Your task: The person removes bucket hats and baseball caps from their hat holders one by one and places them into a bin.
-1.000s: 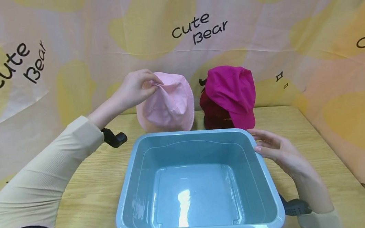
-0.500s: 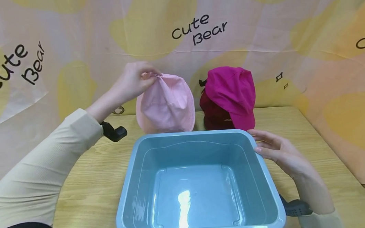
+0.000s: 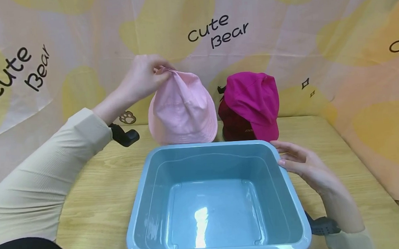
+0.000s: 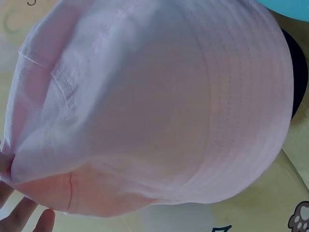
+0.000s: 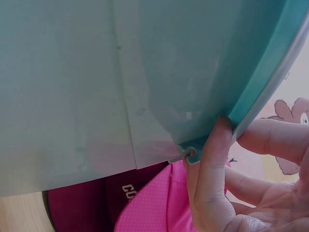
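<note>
A pale pink bucket hat [image 3: 185,110] hangs behind the basin, its crown pulled into folds where my left hand [image 3: 147,76] pinches the top. Rows of stitching run along the hat's brim [image 4: 246,96] in the left wrist view. The light-blue plastic basin [image 3: 200,147] stands in front, and its near side hides nothing of the bare inside. At its far right corner my right hand [image 3: 303,164] grips the rim, thumb at the edge and fingers behind. The right wrist view shows fingers [image 5: 215,164] curled against the rim's underside.
Right of the pink hat, a magenta cap [image 3: 252,99] lies over a dark red cap [image 3: 234,119]. A dark rounded edge [image 4: 300,72] shows from under the pink hat's brim. A patterned cloth [image 3: 282,30] hangs behind the wooden table [image 3: 95,197].
My left hand has risen, lifting the crown of the pink hat, whose brim has shifted slightly right. The right hand, basin and other caps stay put.
</note>
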Tool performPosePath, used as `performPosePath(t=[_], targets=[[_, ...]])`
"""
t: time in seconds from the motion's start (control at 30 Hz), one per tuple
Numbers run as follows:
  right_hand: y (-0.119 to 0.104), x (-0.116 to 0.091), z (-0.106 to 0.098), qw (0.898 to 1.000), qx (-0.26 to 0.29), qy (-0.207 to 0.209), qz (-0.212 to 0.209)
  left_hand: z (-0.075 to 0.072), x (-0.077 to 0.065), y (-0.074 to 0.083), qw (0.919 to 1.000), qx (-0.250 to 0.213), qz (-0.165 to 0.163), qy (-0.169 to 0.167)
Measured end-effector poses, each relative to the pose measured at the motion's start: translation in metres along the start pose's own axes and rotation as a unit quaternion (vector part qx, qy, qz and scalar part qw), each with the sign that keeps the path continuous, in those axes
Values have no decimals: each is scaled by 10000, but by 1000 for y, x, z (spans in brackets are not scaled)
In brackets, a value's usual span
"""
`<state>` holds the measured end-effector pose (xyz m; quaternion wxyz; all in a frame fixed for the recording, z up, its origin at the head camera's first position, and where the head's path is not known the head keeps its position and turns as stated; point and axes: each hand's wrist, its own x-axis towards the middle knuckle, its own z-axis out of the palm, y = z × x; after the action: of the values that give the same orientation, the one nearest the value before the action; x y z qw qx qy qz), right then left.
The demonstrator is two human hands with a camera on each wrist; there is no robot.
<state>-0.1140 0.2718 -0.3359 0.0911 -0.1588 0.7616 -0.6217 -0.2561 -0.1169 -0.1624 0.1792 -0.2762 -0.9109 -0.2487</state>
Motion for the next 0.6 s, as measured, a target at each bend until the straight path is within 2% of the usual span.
performPosePath(t=[0.37, 0.6], targets=[[1, 1, 0, 10000, 55, -5, -63, -12, 5, 14, 9998, 135, -157, -27], [1, 2, -1, 9999, 56, 8, -88, -18, 7, 19, 9998, 163, -124, 60]])
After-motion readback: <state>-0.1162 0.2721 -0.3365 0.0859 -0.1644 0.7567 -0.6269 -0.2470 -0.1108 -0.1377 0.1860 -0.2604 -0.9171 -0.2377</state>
